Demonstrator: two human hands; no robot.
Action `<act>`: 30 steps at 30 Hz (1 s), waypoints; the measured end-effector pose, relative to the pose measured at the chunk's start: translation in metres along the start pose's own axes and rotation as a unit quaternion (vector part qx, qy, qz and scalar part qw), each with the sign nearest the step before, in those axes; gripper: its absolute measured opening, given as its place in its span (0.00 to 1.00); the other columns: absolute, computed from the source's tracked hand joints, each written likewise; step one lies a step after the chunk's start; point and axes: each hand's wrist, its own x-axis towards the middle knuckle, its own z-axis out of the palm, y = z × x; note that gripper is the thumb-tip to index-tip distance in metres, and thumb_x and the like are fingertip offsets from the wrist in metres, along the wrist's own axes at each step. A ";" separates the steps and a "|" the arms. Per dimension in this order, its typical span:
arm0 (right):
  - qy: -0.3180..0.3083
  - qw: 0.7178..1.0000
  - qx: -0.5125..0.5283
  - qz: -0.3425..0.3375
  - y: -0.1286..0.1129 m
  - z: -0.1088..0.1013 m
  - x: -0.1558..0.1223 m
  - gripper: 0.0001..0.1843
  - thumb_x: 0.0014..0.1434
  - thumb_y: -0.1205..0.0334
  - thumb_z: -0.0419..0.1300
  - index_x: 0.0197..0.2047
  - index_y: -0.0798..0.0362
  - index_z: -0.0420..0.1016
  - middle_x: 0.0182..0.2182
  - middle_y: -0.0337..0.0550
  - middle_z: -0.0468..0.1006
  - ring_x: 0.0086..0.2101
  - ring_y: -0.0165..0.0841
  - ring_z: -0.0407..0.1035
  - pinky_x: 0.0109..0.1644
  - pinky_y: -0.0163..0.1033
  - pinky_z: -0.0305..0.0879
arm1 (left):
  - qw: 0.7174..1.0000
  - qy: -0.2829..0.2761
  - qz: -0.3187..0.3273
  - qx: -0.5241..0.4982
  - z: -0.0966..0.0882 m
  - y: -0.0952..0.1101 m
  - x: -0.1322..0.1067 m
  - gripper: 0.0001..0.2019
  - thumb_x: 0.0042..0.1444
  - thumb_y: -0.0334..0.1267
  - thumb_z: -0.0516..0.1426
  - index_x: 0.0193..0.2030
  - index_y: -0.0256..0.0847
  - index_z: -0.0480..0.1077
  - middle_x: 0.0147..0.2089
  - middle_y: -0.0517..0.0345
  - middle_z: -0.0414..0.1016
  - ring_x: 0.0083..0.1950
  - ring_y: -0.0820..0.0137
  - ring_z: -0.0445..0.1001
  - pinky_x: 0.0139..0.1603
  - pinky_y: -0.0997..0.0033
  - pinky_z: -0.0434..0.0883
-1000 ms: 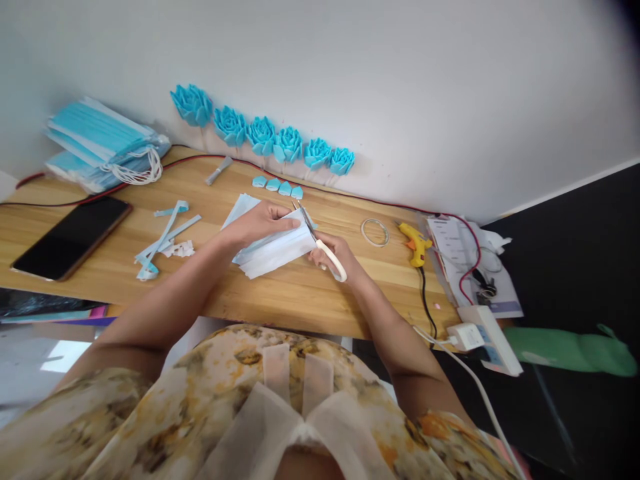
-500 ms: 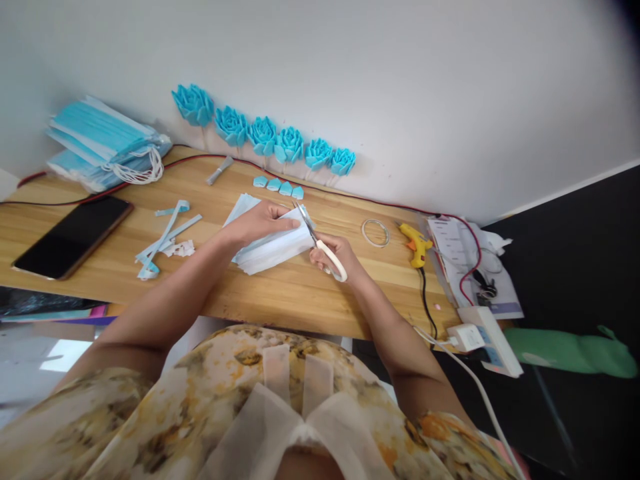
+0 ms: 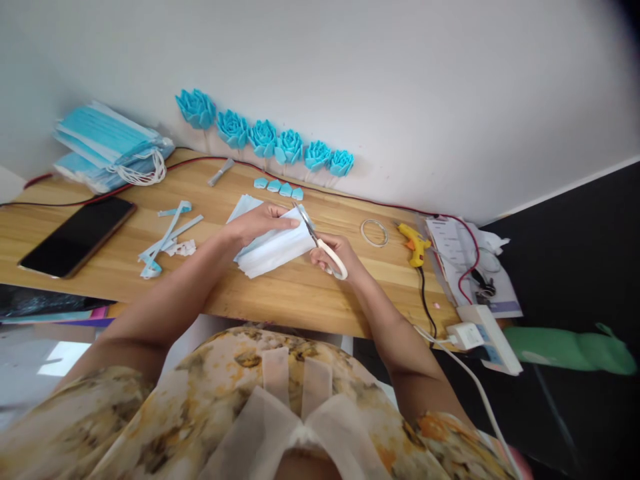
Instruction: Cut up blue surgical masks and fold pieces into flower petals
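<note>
Left hand (image 3: 260, 223) reaches in from 7 o'clock, forearm low over the table (image 3: 280, 293), palm down, grip pinching the top edge of a folded face mask (image 3: 275, 248). Mask lies at table centre, on a few more white sheets. Right hand (image 3: 335, 252) comes from 5 o'clock, fingers curled through the white handles of the scissors (image 3: 316, 240), grip closed on them; blades point to 11 o'clock, meeting the mask's right end. Blue strips (image 3: 167, 237) at 9 o'clock of the mask.
</note>
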 end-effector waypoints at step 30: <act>0.112 0.984 0.109 -0.083 0.006 -0.020 0.013 0.39 0.43 0.31 0.73 0.47 0.52 0.73 0.22 0.31 0.74 0.16 0.23 0.59 0.16 0.30 0.53 | 0.886 0.329 0.235 -0.227 -0.021 -0.017 0.028 0.40 0.44 0.35 0.73 0.64 0.51 0.64 0.35 0.64 0.73 0.41 0.66 0.79 0.42 0.69 0.75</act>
